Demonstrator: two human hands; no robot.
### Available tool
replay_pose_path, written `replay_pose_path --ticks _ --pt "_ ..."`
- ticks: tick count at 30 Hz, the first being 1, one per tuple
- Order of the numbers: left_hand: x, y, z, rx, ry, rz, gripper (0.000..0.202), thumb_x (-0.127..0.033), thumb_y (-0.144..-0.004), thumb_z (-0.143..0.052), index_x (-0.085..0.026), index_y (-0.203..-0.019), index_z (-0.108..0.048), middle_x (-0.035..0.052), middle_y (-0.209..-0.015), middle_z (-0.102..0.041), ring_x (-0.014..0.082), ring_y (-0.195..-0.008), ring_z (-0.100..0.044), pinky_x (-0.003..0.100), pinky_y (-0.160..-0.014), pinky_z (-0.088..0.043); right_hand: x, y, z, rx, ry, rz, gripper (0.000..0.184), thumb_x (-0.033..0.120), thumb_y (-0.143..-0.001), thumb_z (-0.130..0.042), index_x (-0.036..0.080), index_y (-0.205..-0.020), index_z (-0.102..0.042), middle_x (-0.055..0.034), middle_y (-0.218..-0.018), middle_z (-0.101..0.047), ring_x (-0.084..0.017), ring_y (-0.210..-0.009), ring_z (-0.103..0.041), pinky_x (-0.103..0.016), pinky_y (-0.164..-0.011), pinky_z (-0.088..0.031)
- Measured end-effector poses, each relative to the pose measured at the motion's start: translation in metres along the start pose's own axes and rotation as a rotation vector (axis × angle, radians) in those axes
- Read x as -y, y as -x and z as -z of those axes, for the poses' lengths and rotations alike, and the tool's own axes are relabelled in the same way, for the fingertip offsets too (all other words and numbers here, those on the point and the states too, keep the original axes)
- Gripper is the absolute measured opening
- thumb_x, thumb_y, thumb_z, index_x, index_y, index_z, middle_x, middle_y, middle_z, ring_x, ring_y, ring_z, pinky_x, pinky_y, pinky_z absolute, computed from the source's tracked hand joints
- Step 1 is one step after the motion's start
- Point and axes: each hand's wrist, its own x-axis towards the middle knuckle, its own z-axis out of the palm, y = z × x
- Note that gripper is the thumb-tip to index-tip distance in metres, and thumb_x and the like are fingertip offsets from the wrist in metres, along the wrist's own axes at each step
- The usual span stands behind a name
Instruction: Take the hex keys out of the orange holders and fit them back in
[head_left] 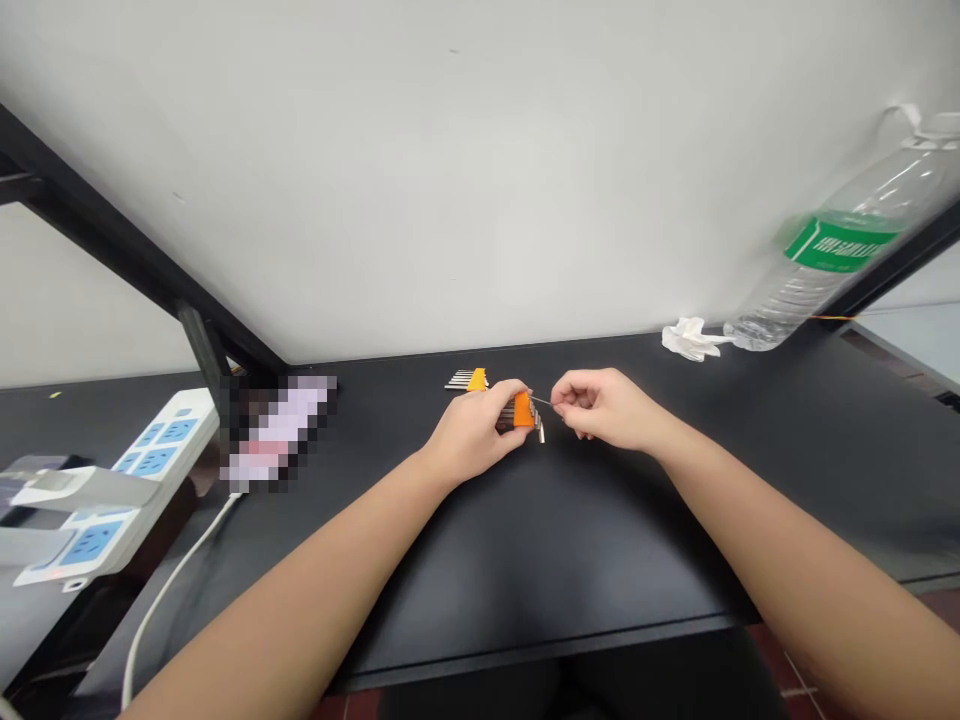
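My left hand grips an orange hex key holder with several metal keys in it, their ends sticking out on the right. Just to the right, my right hand pinches one thin metal hex key between thumb and fingers. That key's left end meets the holder; whether it sits inside a slot I cannot tell. Behind my left hand, a second orange holder with several silver keys lies on the black table.
A white power strip with plugged-in adapters stands at the left, near a blurred-out flat item and a white cable. Crumpled tissue and a large clear bottle are at the back right, against the pale wall.
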Motion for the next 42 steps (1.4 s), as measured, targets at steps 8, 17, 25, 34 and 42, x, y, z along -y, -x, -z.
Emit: replay_pose_path --ticks 8,17,25,34,42 --pt "0.0 0.0 -0.001 0.003 -0.026 -0.02 0.04 -0.032 -0.088 -0.068 -0.025 -0.126 -0.057 -0.0008 -0.101 -0.075 0.0168 -0.085 -0.071 0.03 -0.081 -0.055 0.005 0.0 0.002 0.013 -0.101 -0.066 0.005 0.021 -0.079 -0.065 0.018 -0.082 -0.065 0.0016 -0.068 -0.059 -0.011 -0.054 -0.058 -0.022 -0.047 -0.049" --pt "0.003 0.002 -0.003 -0.044 0.005 -0.065 0.045 -0.032 -0.089 -0.07 -0.024 -0.131 -0.057 0.0027 -0.113 -0.074 0.0176 -0.099 -0.072 0.032 -0.094 -0.056 0.012 0.0 0.005 0.002 -0.14 -0.083 0.006 0.022 -0.077 -0.067 0.017 -0.081 -0.066 0.0018 -0.063 -0.058 -0.011 -0.051 -0.056 -0.022 -0.047 -0.049" --pt "0.004 0.002 -0.004 -0.059 0.009 -0.077 0.046 -0.031 -0.088 -0.071 -0.023 -0.131 -0.058 0.0035 -0.115 -0.074 0.0171 -0.099 -0.073 0.031 -0.094 -0.057 0.012 0.001 0.005 0.005 -0.162 -0.086 0.007 0.02 -0.074 -0.068 0.017 -0.079 -0.066 0.0014 -0.06 -0.058 -0.011 -0.05 -0.055 -0.023 -0.046 -0.049" --pt "0.003 0.001 -0.002 -0.036 -0.027 -0.102 0.045 -0.031 -0.089 -0.07 -0.022 -0.132 -0.058 0.0049 -0.12 -0.073 0.0183 -0.1 -0.072 0.032 -0.091 -0.056 0.01 0.001 0.007 0.003 -0.162 -0.098 0.005 0.021 -0.078 -0.069 0.017 -0.081 -0.068 0.0017 -0.06 -0.059 -0.011 -0.051 -0.056 -0.023 -0.046 -0.048" --pt "0.0 0.0 -0.004 -0.034 -0.15 -0.261 0.04 -0.031 -0.092 -0.066 -0.023 -0.13 -0.056 0.0067 -0.122 -0.073 0.0214 -0.098 -0.073 0.033 -0.083 -0.055 0.006 -0.005 -0.007 0.0 -0.27 -0.116 0.019 0.035 -0.085 -0.07 0.018 -0.088 -0.062 0.0033 -0.057 -0.058 -0.011 -0.049 -0.052 -0.023 -0.046 -0.043"
